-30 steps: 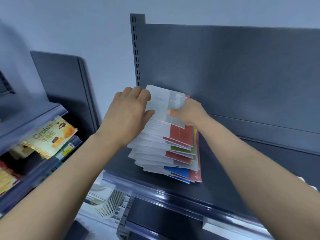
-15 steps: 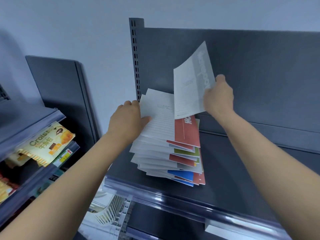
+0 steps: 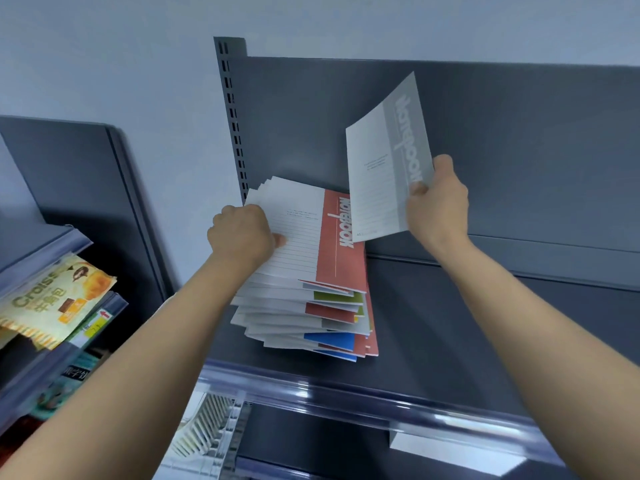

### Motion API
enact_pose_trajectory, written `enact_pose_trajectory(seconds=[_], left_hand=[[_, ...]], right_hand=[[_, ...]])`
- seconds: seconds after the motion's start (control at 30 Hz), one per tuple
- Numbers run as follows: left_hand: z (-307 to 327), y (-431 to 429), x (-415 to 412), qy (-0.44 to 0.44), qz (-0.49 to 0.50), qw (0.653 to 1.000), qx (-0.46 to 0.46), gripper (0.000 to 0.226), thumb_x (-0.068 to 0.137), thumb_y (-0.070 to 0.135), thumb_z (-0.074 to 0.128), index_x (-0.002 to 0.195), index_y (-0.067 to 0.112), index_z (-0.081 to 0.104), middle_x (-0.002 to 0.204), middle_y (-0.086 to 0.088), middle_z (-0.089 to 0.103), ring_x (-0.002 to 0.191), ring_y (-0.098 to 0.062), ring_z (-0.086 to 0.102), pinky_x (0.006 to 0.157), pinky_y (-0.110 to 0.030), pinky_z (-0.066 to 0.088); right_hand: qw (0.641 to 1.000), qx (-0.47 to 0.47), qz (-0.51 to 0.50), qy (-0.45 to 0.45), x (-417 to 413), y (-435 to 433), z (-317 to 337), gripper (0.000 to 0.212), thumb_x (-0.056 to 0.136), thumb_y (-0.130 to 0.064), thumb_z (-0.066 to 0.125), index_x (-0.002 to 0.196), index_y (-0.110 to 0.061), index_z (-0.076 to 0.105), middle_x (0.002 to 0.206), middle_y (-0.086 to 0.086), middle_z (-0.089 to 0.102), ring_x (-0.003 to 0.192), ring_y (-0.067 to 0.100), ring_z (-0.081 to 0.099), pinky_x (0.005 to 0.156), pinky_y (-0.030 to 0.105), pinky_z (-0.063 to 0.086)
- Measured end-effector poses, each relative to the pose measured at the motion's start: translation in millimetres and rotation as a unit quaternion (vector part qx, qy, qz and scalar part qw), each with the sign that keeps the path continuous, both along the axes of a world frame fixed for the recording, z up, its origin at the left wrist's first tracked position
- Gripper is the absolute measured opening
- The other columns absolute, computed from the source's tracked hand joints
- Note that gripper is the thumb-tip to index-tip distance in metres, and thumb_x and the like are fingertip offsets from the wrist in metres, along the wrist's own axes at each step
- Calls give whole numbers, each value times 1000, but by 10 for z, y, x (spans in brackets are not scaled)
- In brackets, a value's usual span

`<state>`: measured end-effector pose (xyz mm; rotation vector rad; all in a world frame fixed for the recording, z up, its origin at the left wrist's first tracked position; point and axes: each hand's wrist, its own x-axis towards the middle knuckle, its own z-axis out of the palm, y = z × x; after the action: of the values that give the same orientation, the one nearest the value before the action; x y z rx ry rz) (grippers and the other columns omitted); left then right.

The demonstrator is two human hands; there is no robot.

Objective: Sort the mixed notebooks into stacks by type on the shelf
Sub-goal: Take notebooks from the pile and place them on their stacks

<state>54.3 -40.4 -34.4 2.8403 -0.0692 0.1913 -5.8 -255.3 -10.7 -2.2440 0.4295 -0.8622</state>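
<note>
One grey notebook (image 3: 384, 161) pinched upright by the right hand (image 3: 438, 206) at centre right of the frame, left hand (image 3: 242, 233) gripping the mixed pile (image 3: 311, 271) on the shelf (image 3: 485, 341), no sorted stack visible yet, probably almost everything left.

soft, cool, even light; glare streaks the shelf edge strip (image 3: 346, 393); wide-angle bending and slight blur at edges.
</note>
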Motion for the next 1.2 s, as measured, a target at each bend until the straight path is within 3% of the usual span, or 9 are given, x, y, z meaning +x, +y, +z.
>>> enact_pose_trajectory(seconds=[0.13,0.3,0.47,0.6,0.67,0.8,0.93,1.1,1.2], left_hand=[[6,-47,-14,15,3,999,-47,46,82,27,69,113,-1,51,116,-21,55,111,-35,49,80,-38,43],[5,-181,-176,-56,20,987,-147,32,90,4,49,118,-6,37,115,-26,54,103,-42,52,71,-36,35],[112,-507,-452,-107,-22,965,-240,32,94,4,45,124,0,33,115,-20,56,100,-37,55,71,-34,36],[63,-984,-679,-115,-63,949,-286,26,96,6,44,121,4,37,112,-14,57,90,-24,52,71,-31,37],[22,-1273,-799,-111,-68,946,-296,23,97,8,42,119,3,40,107,-11,55,86,-19,46,70,-30,34],[-68,-1971,-1080,-89,-97,937,-323,18,97,8,42,113,0,42,108,-16,58,95,-32,54,69,-29,33],[-166,-2699,-1432,-68,-120,934,-330,6,99,9,40,97,7,34,97,-4,47,83,-19,43,58,-15,26],[-335,-3452,-1791,-37,-124,932,-340,3,100,7,38,97,6,39,98,0,47,78,-18,43,48,-22,26],[-377,-3739,-1961,-8,-118,930,-349,5,100,7,36,101,9,41,99,3,48,79,-16,44,48,-17,26]], right_hand=[[1000,-10,-2,-2,-106,-80,-12,8,92,-4,37,97,-10,33,94,9,52,75,28,48,51,28,33],[1000,-13,-9,-2,-269,-254,-80,5,94,-6,34,97,-9,37,85,8,52,72,28,47,59,32,38],[999,-8,-44,7,-513,-615,-173,7,93,-5,31,93,-9,37,74,3,47,70,28,44,61,34,37],[998,-10,-60,8,-811,-1060,-230,7,93,-3,32,92,-8,37,69,0,43,69,27,43,60,34,38],[997,-11,-69,13,-998,-1346,-248,6,92,-2,33,91,-7,37,70,0,43,69,27,44,60,34,39],[994,-12,-110,11,-1446,-2057,-277,7,89,0,34,87,-7,35,67,-1,41,65,25,40,57,32,34],[989,-2,-146,14,-1876,-2767,-351,8,88,2,35,86,-6,35,62,0,38,62,23,35,55,32,31],[985,-7,-171,38,-2288,-3435,-466,9,87,3,35,85,-6,32,60,1,36,64,27,35,55,32,25],[982,-4,-182,53,-2482,-3711,-501,8,89,1,35,86,-6,33,61,1,37,64,27,35,49,34,19]])
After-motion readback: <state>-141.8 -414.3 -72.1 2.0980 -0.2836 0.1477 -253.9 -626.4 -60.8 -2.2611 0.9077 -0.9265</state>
